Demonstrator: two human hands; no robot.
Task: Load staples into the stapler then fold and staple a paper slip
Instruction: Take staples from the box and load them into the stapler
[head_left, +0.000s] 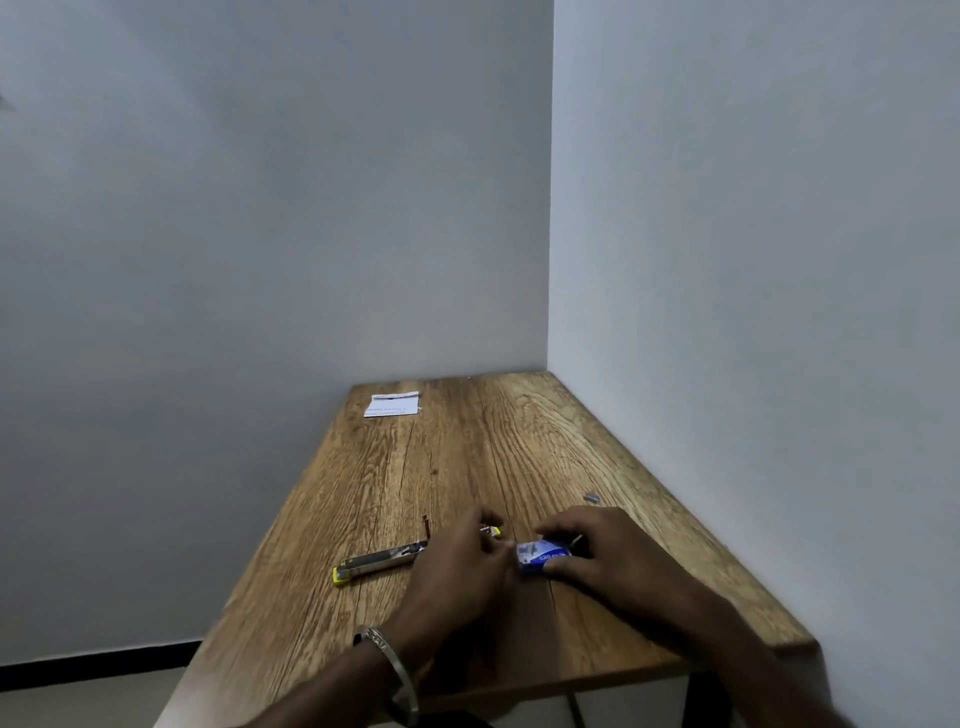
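Note:
A yellow and metal stapler (382, 561) lies opened flat on the wooden table (457, 457), its far yellow end (493, 531) showing past my left hand. My right hand (597, 551) grips a small blue and white staple box (540, 556) resting on the table. My left hand (462, 561) has its fingertips at the box's left end; whether they hold anything is hidden by blur. A white paper slip (393, 405) lies at the far left corner of the table.
A small grey strip of staples (591, 498) lies on the table near the right wall. Walls close off the table's far and right sides. The table's left and near edges are open, with the floor below.

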